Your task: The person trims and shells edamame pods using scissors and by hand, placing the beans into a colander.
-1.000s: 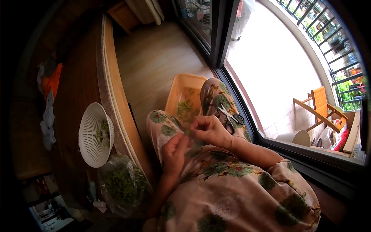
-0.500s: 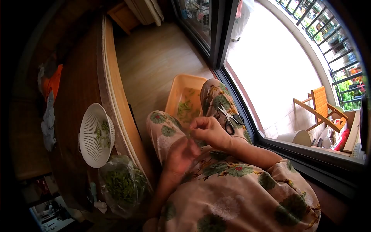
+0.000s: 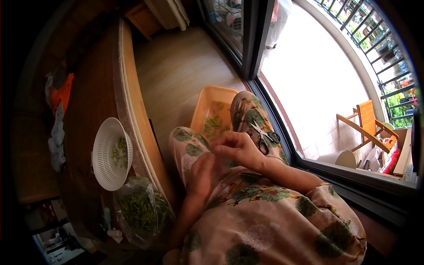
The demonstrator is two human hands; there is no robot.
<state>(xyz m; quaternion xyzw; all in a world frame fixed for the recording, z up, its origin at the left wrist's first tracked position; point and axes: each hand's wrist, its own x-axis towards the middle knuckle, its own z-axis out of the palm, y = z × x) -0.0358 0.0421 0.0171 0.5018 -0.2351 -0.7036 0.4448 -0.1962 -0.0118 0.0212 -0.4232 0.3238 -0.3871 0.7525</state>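
Observation:
My right hand is held above my lap, thumb and fingers pinched together. Whatever it may hold is too small or hidden to make out. Close beside it on the left, my left hand is smeared by motion, so its fingers do not show clearly. Beyond my knees stands an orange plastic basin with green vegetable pieces in it. Black-handled scissors lie across my right leg. To my left, a white colander contains small green bits, and a clear plastic bag is full of green pods.
The bag and colander sit on a brown wooden surface along my left. Crumpled plastic bags lie at its far side. A dark sliding-door frame runs along my right. Outside it are a wooden folding chair and a railing.
My left hand has moved slightly left, away from my right hand, and is blurred. The right hand stays pinched in nearly the same place. The view has shifted a little.

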